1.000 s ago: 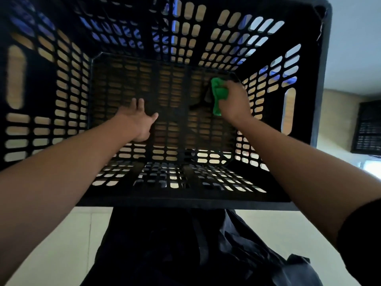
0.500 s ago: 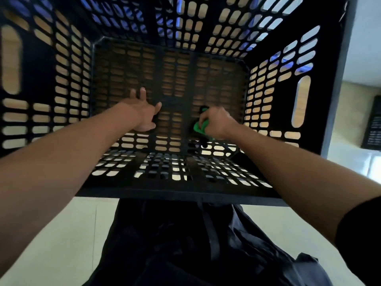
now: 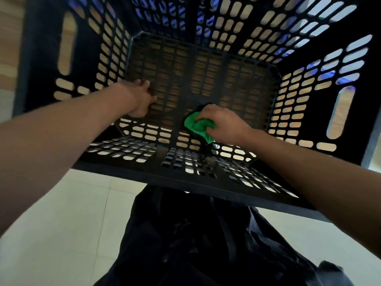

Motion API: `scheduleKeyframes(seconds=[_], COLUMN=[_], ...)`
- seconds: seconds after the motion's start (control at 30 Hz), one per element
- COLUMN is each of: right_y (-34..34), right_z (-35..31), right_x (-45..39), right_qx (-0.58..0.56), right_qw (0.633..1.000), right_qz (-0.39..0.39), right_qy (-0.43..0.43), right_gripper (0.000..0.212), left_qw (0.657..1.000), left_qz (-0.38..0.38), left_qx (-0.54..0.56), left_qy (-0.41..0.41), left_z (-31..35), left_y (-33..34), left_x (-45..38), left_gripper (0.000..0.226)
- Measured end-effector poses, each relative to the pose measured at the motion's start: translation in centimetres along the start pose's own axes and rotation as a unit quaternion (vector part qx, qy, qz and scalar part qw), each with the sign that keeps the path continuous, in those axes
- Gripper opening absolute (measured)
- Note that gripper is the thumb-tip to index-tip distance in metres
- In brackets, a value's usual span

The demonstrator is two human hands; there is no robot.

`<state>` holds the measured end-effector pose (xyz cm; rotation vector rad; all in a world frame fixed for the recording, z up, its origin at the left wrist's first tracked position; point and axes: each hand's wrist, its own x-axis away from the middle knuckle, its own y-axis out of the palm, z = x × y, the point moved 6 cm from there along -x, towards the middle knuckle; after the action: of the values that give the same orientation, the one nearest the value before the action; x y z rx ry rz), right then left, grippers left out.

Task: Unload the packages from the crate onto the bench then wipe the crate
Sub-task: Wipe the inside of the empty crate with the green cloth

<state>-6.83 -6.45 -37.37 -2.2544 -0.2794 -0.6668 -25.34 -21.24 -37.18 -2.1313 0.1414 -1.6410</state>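
Note:
A black slotted plastic crate (image 3: 41,58) fills the upper view, and I look into its open top. No packages lie inside it. My right hand (image 3: 224,122) grips a bunched green cloth (image 3: 195,126) against the crate floor, near the front wall and right of the middle. My left hand (image 3: 140,98) presses on the crate floor by the left wall, its fingers blurred and foreshortened. Both forearms reach in over the near rim (image 3: 185,180).
Wood-coloured surface shows through the crate's slots and at the far left (image 3: 10,48). Blue shapes show through the far wall's slots (image 3: 202,27). Below the rim are my dark clothing (image 3: 195,244) and a pale tiled floor (image 3: 72,223).
My right hand has drawn the green cloth from the far right corner of the crate floor toward the near wall. My left hand has slid toward the left wall.

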Motion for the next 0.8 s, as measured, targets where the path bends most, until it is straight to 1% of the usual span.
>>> scheduleKeyframes(seconds=[0.07, 0.13, 0.2, 0.27, 0.33, 0.4, 0.5, 0.57, 0.67, 0.73, 0.8], right_y=[0.5, 1.6, 3.0, 4.5, 5.7, 7.0, 9.4, 10.1, 9.3, 8.4, 7.5], right_z=[-1.9, -4.4, -6.9, -9.0, -10.7, -12.2, -13.8, -14.1, -13.8, -12.4, -10.1], right_x=[-0.6, -1.2, -2.0, -3.3, -5.2, -7.1, -9.5, -10.3, -9.9, -8.8, -7.3], right_qx=[-0.003, -0.003, -0.003, -0.005, -0.004, 0.007, 0.087, 0.157, 0.203, 0.199, 0.186], right_qw=[0.999, 0.994, 0.985, 0.977, 0.974, 0.971, 0.96, 0.949, 0.936, 0.936, 0.94], right_qz=[0.002, -0.019, -0.039, -0.049, -0.054, -0.063, -0.082, -0.08, -0.066, -0.067, -0.059], right_qy=[-0.049, -0.11, -0.169, -0.206, -0.22, -0.229, -0.253, -0.263, -0.282, -0.282, -0.279], right_gripper=[0.049, 0.047, 0.046, 0.042, 0.039, 0.041, 0.05, 0.05, 0.044, 0.043, 0.043], left_qw=[0.999, 0.997, 0.995, 0.993, 0.992, 0.994, 0.995, 0.995, 0.995, 0.995, 0.995], left_qz=[-0.005, -0.001, -0.001, -0.003, -0.007, -0.016, -0.023, -0.025, -0.02, -0.021, -0.029], left_qx=[-0.041, -0.07, -0.094, -0.112, -0.114, -0.103, -0.088, -0.081, -0.083, -0.085, -0.091], left_qy=[0.006, 0.025, 0.037, 0.042, 0.043, 0.043, 0.043, 0.043, 0.051, 0.049, 0.044], left_z=[-1.1, -1.5, -1.7, -1.7, -1.9, -2.0, -2.1, -2.1, -1.8, -1.8, -1.9], left_y=[1.5, 1.9, 1.8, 1.9, 2.0, 2.0, 2.1, 2.1, 1.8, 1.6, 1.8], left_x=[0.0, -0.2, -0.3, -0.3, -0.2, -0.3, -0.6, -0.5, 0.1, 0.3, 0.3], left_gripper=[0.077, 0.081, 0.079, 0.075, 0.075, 0.076, 0.084, 0.089, 0.079, 0.077, 0.08])
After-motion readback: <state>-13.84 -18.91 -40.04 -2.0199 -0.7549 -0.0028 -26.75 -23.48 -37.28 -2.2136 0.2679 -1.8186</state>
